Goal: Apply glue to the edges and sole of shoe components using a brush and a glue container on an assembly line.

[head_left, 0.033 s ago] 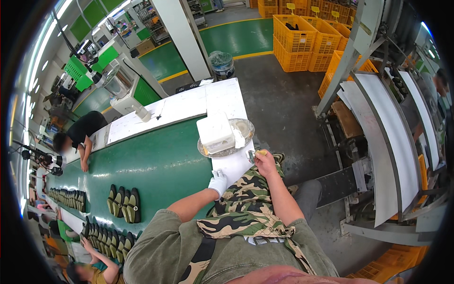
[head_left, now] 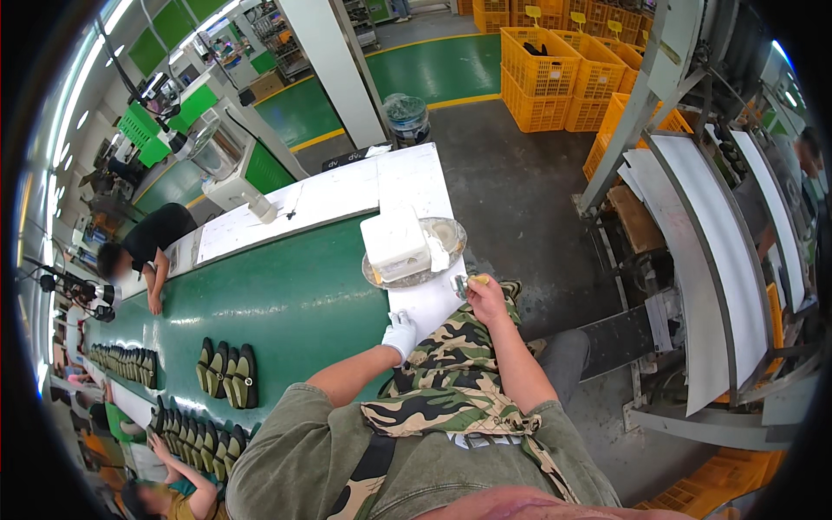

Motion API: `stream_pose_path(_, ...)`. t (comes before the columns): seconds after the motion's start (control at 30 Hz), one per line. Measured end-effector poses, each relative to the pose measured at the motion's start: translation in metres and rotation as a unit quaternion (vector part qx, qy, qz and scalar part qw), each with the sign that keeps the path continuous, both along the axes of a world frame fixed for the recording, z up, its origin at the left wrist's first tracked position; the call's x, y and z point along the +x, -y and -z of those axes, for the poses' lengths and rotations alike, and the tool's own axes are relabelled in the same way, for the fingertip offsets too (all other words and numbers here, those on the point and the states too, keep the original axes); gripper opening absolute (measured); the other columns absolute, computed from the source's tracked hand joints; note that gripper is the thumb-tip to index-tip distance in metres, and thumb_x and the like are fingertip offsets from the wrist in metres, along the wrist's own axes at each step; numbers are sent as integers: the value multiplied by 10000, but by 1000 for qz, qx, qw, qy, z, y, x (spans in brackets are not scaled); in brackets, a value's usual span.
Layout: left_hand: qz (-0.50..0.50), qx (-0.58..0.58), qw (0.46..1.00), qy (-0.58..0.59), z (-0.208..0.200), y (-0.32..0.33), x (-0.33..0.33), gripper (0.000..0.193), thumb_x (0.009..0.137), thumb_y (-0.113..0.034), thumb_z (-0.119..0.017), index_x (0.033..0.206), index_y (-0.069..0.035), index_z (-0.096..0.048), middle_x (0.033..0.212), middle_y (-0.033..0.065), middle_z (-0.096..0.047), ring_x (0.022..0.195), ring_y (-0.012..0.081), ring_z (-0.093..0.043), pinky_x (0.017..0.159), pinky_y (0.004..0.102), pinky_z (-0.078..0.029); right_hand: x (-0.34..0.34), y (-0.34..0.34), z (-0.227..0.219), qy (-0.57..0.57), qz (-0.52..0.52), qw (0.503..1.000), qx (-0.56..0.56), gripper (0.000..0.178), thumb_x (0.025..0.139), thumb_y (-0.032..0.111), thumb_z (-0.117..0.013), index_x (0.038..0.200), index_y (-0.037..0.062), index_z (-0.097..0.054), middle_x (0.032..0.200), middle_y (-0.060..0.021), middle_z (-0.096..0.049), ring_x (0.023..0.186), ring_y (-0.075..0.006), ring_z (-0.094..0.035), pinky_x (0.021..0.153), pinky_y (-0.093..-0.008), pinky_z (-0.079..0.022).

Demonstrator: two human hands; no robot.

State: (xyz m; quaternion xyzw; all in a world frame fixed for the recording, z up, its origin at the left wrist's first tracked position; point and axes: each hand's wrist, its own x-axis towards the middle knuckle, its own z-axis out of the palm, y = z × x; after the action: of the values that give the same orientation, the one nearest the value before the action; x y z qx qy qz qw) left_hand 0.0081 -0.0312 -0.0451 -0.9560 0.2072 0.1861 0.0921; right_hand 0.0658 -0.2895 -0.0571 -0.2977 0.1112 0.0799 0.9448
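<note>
My right hand (head_left: 487,299) is closed around a small brush (head_left: 476,279) with a yellowish handle, held just off the table's right corner. The brush's head is too small to make out well. My left hand (head_left: 399,334), in a white glove, lies on the white table end (head_left: 425,305) with its fingers stretched out and nothing visible in them. Just beyond both hands sits an oval metal tray (head_left: 374,279). On it stands a white box-like container (head_left: 394,243), with a crumpled white piece (head_left: 442,250) beside it.
A green belt (head_left: 295,303) runs left, carrying several dark olive shoes (head_left: 227,374) and longer rows of shoes (head_left: 204,444). Two people work along it. A metal rack (head_left: 693,260) stands right; yellow crates (head_left: 542,78) and a lidded bucket (head_left: 407,117) are behind.
</note>
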Motion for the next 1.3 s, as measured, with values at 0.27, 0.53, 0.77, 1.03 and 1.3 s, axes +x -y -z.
stream_pose_path(0.27,21,17,999,19,4,-2,-1,447,868,-44,-551,1282,109,-486,1440,371,-361,1282,563,-432,905,464,-558,-1,-2,-9,-5,3,1000,10,142,885,7,-676,914,85,-561,859,-22,-618,741,-130,-575,698,-282,-490)
stream_pose_path(0.53,17,13,1000,18,5,-2,0,445,862,-44,-560,1275,109,-496,1430,373,-366,1273,560,-444,865,460,-576,-3,-1,-16,-4,-7,1000,-28,104,903,28,-649,920,91,-568,847,-22,-625,745,-142,-592,676,-294,-502)
stream_pose_path(0.77,14,14,1000,8,2,-1,-1,473,856,-41,-566,1294,113,-479,1438,376,-354,1289,561,-425,893,472,-560,-2,-1,-9,-7,-3,1000,-5,107,908,17,-644,919,87,-564,871,-31,-625,771,-152,-601,730,-325,-531)
stream_pose_path(1.03,6,7,1000,7,3,-1,0,453,861,-44,-560,1279,113,-488,1441,377,-348,1289,563,-422,890,474,-562,-3,-2,-14,-17,-5,1000,-13,118,901,18,-653,932,85,-561,875,-40,-620,775,-162,-603,749,-342,-534)
stream_pose_path(1.3,-4,1,1000,1,4,-2,-1,453,865,-50,-558,1286,104,-498,1458,356,-347,1308,560,-407,926,479,-533,-5,-2,-18,-20,-2,999,-28,133,883,43,-681,918,102,-566,836,-15,-612,722,-138,-574,665,-295,-480)
